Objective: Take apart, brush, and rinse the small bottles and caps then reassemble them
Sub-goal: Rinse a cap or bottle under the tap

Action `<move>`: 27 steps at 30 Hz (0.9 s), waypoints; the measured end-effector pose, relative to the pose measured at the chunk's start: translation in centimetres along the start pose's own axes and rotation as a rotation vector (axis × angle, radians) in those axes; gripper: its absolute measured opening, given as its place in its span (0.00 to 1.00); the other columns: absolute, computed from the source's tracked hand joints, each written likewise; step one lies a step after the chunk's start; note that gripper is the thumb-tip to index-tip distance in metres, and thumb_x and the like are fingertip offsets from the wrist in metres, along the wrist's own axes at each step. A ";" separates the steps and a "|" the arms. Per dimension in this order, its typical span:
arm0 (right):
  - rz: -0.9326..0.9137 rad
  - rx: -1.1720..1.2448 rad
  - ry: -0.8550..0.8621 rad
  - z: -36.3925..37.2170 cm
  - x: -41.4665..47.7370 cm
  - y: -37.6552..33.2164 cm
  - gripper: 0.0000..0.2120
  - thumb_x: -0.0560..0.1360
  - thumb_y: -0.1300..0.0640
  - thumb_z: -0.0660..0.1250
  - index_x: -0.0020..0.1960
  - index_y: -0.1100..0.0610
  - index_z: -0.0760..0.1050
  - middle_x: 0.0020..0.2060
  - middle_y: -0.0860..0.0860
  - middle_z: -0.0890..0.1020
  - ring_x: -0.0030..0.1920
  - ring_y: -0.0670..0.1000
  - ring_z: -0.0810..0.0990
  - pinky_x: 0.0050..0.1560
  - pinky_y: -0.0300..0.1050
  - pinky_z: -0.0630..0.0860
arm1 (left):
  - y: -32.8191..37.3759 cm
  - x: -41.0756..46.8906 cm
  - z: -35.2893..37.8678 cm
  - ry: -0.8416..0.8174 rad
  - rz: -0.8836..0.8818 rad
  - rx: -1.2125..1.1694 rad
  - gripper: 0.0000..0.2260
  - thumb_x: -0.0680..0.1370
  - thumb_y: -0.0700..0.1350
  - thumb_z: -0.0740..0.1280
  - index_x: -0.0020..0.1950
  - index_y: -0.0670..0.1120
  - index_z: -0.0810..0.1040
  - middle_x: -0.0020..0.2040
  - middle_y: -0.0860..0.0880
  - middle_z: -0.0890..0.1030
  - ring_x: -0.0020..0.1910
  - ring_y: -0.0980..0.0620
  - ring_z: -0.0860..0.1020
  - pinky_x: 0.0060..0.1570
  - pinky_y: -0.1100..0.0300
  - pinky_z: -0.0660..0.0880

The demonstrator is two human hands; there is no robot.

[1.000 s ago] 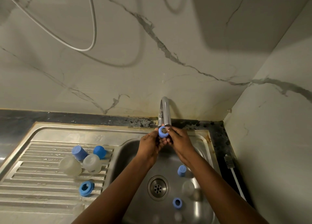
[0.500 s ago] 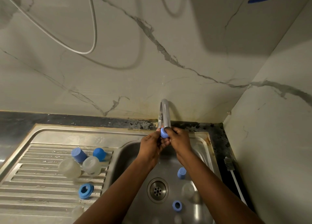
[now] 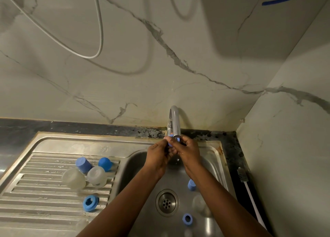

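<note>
Both hands meet right under the spout of the chrome tap (image 3: 174, 122). My left hand (image 3: 159, 154) and my right hand (image 3: 187, 151) together pinch a small blue cap ring (image 3: 171, 142), mostly hidden by the fingers. Drops of water fall below the hands. On the ribbed drainboard (image 3: 35, 192) lie two clear small bottles (image 3: 73, 178) (image 3: 96, 176), two blue caps (image 3: 83, 164) (image 3: 105, 163) and a blue ring (image 3: 90, 203). Inside the sink basin (image 3: 139, 165) lie a blue cap (image 3: 191, 185), a blue ring (image 3: 187, 218) and a clear bottle (image 3: 199, 203).
The drain (image 3: 167, 202) sits in the middle of the basin. A white-handled brush (image 3: 250, 192) lies on the dark counter strip right of the sink. Marble walls close in behind and on the right. A grey cable (image 3: 100, 31) hangs on the back wall.
The hands have turned the blue ring under the spout, so its open face no longer shows. The view has shifted slightly downward.
</note>
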State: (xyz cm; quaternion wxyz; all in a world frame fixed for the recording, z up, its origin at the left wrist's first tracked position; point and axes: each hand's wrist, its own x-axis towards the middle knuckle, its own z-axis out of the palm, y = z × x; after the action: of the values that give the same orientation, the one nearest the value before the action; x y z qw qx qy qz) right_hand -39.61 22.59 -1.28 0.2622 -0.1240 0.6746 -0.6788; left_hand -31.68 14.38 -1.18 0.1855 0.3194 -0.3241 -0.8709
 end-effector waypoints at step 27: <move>0.257 0.219 -0.203 -2.6 1.8 -0.8 0.13 0.86 0.58 0.60 0.63 0.62 0.80 0.45 0.58 0.84 0.37 0.49 0.79 0.36 0.40 0.78 | 2.9 -0.8 -4.5 -0.382 0.964 2.007 0.38 0.72 0.45 0.70 0.83 0.52 0.65 0.80 0.54 0.66 0.68 0.49 0.68 0.61 0.52 0.77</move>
State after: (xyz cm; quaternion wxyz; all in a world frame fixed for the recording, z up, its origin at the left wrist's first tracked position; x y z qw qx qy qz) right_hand -42.59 23.79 -0.96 0.4251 -0.0753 0.5771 -0.6932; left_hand -27.70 10.74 -1.45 0.1091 0.0272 -0.9897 -0.0889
